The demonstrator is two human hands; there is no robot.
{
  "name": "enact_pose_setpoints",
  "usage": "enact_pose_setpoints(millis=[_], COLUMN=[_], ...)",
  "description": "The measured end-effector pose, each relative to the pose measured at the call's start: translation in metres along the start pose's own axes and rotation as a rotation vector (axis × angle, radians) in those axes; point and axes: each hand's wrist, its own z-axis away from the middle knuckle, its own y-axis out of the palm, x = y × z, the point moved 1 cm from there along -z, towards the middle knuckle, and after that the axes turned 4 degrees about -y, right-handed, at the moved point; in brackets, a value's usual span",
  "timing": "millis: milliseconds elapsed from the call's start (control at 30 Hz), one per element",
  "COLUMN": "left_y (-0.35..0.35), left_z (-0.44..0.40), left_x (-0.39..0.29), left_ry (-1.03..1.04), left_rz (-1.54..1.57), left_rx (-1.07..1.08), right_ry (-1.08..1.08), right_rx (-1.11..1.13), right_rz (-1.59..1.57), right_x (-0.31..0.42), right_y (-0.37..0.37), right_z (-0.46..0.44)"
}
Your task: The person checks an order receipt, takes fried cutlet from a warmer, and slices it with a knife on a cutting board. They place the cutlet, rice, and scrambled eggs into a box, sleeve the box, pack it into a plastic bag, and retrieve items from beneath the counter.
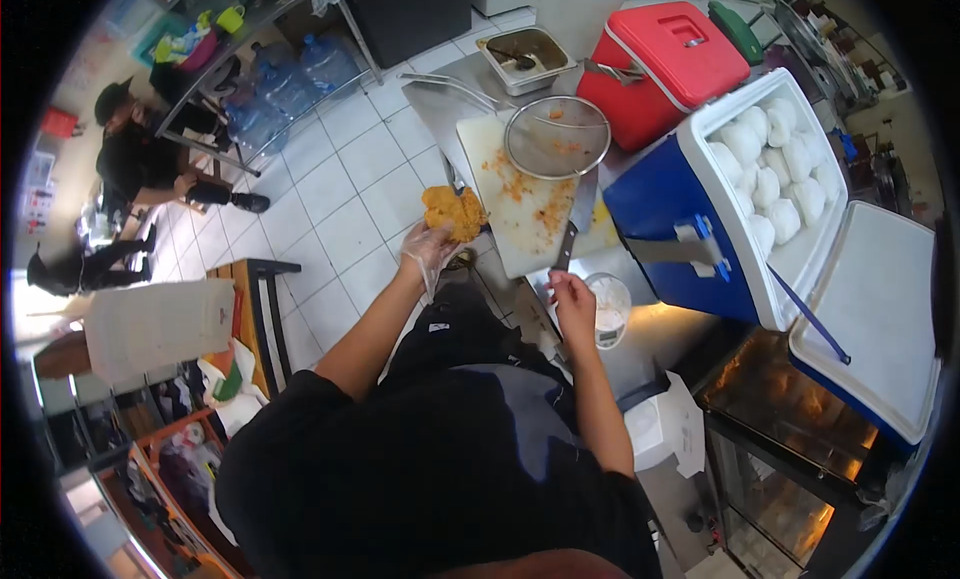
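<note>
My left hand [430, 249], in a clear plastic glove, holds an orange-brown breaded piece of food [453, 213] beside the cutting board. Bare, my right hand [573, 297] is closed around the dark handle of a knife [567, 241], whose blade points away over the board's right edge. Orange crumbs are scattered on the white cutting board [510, 241]. A round mesh strainer [557, 137] rests on the board's far part. Near my right hand is a round white dish [608, 304] on what looks like a scale.
A blue cooler [680, 264] holds several white wrapped bundles; its lid [870, 309] is at the right. Behind stand a red cooler [665, 64] and a metal pan [525, 61]. A glass-sided cabinet [780, 409] is lower right. One person [140, 154] sits at the left.
</note>
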Motion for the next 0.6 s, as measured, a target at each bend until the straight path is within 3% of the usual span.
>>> enact_pose_setpoints(millis=[133,167,267,400,500,600], left_y=[-0.036,-0.056,-0.066,-0.084,-0.094,-0.105], left_z=[-0.048,-0.067,-0.077,-0.109,-0.132,-0.147], left_x=[-0.044,-0.050,-0.099,-0.128,-0.134,-0.130], left_ry=[0.001,0.003,0.024,0.001,-0.010,-0.036], left_rz=[0.024,0.053,0.018,-0.022,-0.020,-0.029], left_rx=[-0.118,-0.065,-0.111,-0.166,-0.145,-0.165], right_ry=[0.205,0.241,0.208,0.094,-0.113,-0.037], right_rx=[-0.164,-0.205,-0.399,-0.557,-0.632,-0.561], right_rz=[-0.252,-0.214,-0.200,0.066,-0.007,-0.183], right_x=[0.004,0.015,0.021,-0.006,0.008,0.055], right_y=[0.051,0.060,0.087,0.089,0.093,0.094], right_z=[-0.098,-0.116,-0.160,-0.189,-0.178,-0.152])
